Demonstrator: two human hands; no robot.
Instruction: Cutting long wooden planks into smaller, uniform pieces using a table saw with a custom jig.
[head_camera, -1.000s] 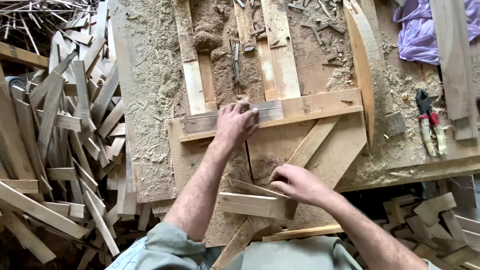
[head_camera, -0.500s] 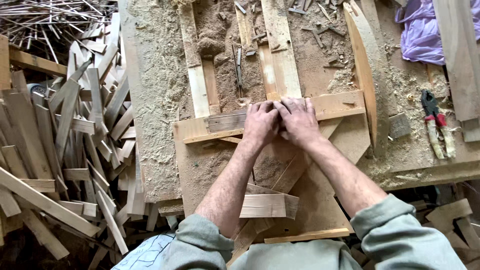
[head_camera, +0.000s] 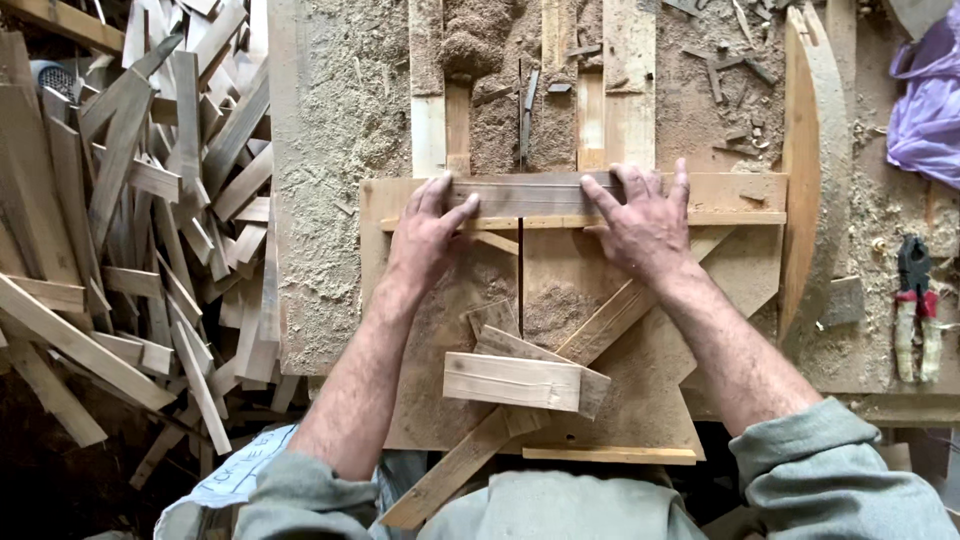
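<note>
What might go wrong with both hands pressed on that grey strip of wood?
The left hand and right hand press bare on the rough grey wooden strip, so splinters seem possible. Loose sawdust on the bench could let the strip slide. The short block near the edge might get knocked off by an elbow.

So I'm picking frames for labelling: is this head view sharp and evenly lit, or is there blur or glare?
Head view: soft, even light, no glare; both hands, left and right, and the grey strip are sharp; the bottom left corner is dark.
</note>
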